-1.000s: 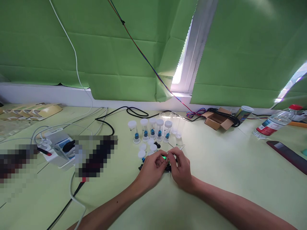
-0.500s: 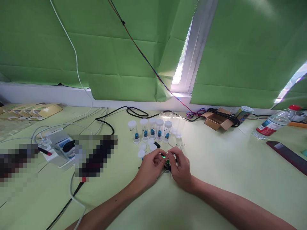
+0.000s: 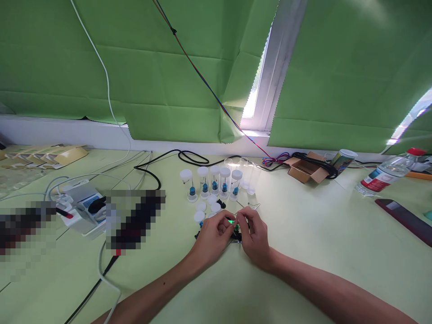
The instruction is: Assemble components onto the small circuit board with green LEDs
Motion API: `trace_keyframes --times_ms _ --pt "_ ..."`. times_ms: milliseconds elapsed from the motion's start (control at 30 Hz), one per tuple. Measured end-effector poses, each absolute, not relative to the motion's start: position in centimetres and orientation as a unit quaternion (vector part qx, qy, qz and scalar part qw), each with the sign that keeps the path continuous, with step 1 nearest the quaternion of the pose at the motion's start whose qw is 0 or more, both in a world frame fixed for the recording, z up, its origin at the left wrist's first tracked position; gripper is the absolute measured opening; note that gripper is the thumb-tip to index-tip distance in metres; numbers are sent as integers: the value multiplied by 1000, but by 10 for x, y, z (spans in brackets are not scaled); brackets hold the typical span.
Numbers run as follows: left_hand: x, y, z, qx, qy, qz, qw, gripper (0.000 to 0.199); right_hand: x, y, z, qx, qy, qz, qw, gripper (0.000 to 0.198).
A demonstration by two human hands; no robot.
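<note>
My left hand and my right hand meet low over the table, fingertips pinched close together. What they pinch is too small and too covered to name. Small green parts and black pieces show between and below the fingers. Just beyond the hands lie several white caps and a cluster of black parts. Behind these stands a row of clear tubes with white lids, each with a blue piece inside. Thin metal rods lie past my right hand.
Clear tubes stand right of the row. An open cardboard box with black cable, a can, a plastic bottle and a phone are to the right. A white power strip and cables lie left.
My fingertips have shifted very slightly against each other, both hands staying in the same place. The tubes and caps have not moved.
</note>
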State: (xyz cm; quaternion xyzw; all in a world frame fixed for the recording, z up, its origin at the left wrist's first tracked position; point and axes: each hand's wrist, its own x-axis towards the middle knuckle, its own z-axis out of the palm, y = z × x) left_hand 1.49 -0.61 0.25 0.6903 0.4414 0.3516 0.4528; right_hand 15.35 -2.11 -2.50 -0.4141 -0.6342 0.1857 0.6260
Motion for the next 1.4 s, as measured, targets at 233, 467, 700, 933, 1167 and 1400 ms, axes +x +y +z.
trace_keyframes --times_ms 233,467,700,933,1167,1400 --pt "16 -8 4 685 434 353 467 20 153 -21 -24 -413 -638 184 623 9" --pt "16 -8 3 679 435 357 472 21 153 -21 -26 -410 -642 181 622 10" --pt "17 -6 5 662 432 365 492 20 153 -21 -25 -411 -643 175 623 10" --pt "14 0 2 633 430 375 524 19 154 -19 -25 -412 -644 173 622 10" --pt "14 1 3 623 428 379 535 24 154 -18 -26 -417 -646 175 615 9" --pt "12 3 4 631 429 378 525 19 155 -17 -24 -429 -647 171 607 8"
